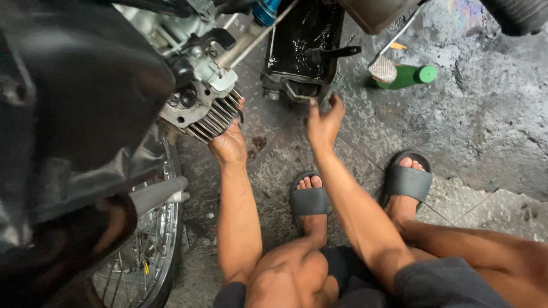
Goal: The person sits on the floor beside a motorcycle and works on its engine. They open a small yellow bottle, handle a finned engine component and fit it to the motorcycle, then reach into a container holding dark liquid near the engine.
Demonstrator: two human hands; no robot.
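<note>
Squatting low, the person works with two hands at one motorcycle engine. One left hand (pixel 228 145) reaches up under the finned cylinder head (pixel 205 111) and presses against its lower fins; whether the fingers curl round an edge or simply push flat cannot be told, since the fins hide the fingertips. One right hand (pixel 323 122) is lifted with fingers loosely spread, grasping nothing, its fingertips just at the near rim of one black oil pan (pixel 302 40).

That cylinder head sits at the upper left of the view, tilted, just beside the wheel (pixel 145 251). It is grey cast metal, greasy, with a stack of thin parallel cooling fins along its lower side and a dark round port on its face. One bare metal tube (pixel 245 40) runs up and to the right from it.

One spoked wheel shows at the lower left, partly hidden by a glossy black fairing (pixel 74 114). One green bottle (pixel 408 76) lies on its side on the floor (pixel 485 125), well apart from both hands, with a small mesh-patterned cloth pad (pixel 383 69) touching its base end. Two black sandals are worn: one (pixel 308 199) between the forearms, one (pixel 407 181) to the right. Wet, oil-stained stone tiles cover the floor.
</note>
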